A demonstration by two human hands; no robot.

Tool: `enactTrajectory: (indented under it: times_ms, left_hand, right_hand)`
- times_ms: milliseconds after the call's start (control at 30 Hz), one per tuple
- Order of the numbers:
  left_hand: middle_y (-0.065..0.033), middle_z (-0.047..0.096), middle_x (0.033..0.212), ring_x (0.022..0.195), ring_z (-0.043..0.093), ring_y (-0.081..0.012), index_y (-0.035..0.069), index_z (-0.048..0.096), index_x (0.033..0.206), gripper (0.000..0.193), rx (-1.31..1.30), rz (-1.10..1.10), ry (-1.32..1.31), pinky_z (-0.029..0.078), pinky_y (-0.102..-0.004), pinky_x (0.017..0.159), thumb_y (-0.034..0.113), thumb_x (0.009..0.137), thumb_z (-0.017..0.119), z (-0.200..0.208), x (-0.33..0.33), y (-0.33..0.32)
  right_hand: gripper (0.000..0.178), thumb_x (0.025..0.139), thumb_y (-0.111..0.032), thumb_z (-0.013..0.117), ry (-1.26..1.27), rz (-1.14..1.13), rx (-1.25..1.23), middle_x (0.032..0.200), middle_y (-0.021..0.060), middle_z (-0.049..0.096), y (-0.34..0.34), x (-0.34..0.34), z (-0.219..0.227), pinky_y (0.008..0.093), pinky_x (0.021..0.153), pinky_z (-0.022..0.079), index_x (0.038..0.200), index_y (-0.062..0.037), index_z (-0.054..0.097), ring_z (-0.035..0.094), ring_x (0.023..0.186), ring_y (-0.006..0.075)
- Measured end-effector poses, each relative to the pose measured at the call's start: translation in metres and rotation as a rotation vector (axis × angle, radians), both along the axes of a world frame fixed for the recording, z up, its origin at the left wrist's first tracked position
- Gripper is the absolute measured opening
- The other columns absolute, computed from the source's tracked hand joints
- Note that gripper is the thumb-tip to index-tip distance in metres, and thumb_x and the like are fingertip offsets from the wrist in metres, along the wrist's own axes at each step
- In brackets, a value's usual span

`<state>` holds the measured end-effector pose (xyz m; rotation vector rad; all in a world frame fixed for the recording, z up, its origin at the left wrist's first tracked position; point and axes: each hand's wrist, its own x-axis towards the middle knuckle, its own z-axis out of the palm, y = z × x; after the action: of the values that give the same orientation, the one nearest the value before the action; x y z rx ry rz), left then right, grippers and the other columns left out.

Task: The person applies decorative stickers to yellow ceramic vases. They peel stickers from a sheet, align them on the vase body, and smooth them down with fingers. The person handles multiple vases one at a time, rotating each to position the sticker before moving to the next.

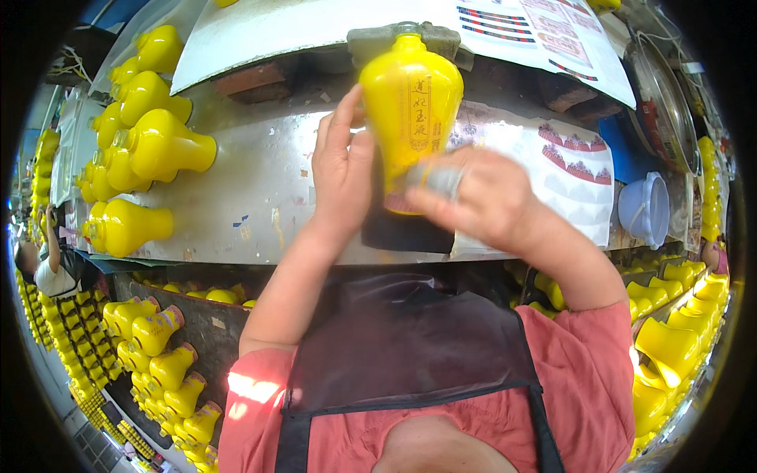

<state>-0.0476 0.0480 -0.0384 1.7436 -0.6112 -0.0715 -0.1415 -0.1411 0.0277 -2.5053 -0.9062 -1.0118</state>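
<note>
A glossy yellow bottle (410,87) with a dark printed panel lies in front of me, its neck on a grey block (363,41). My left hand (343,162) holds the bottle's left side, fingers partly hidden behind it. My right hand (485,193) is closed on a grey pad-like thing (436,180) pressed near the bottle's base; motion blurs it, so I cannot tell its exact kind. A purplish patterned band shows round the base, partly covered by that hand. Beneath the base is a dark mat (406,236).
Several yellow bottles (162,143) lie on the worktable's (260,205) left. Right are a decal sheet (582,177) and a pale blue bucket (644,209). A raised white board (292,35) spans the far side. Bottles (158,331) fill racks at both sides; another person (55,268) is far left.
</note>
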Motion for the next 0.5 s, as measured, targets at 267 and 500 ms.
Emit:
enactTrajectory:
  times_ms: [267, 500]
  left_hand:
    - [-0.0258, 0.043, 0.141, 0.130, 0.047, -0.0426, 0.005, 0.019, 0.162, 0.080, 0.089, -0.020, 0.015, 0.037, -0.0493, 0.114, 0.017, 0.094, 0.057, -0.018, -0.018, -0.008]
    - [-0.0208, 0.034, 0.156, 0.145, 0.038, -0.0329, 0.007, 0.015, 0.164, 0.077, -0.263, -0.227, 0.447, 0.029, -0.0440, 0.122, 0.018, 0.098, 0.054, -0.008, -0.020, 0.000]
  right_hand:
    - [0.022, 0.099, -0.012, 0.069, 0.485, -0.278, 0.712, 0.108, 0.0114, 0.069, 0.009, -0.018, -0.027, 0.0283, 0.081, 0.056, 0.119, -0.0013, 0.065, 0.071, 0.094, 0.0184]
    - [0.025, 0.099, -0.012, 0.070, 0.216, -0.480, 1.004, 0.106, 0.0084, 0.068, -0.008, 0.012, -0.039, 0.0279, 0.079, 0.055, 0.121, -0.0044, 0.063, 0.067, 0.090, 0.0160]
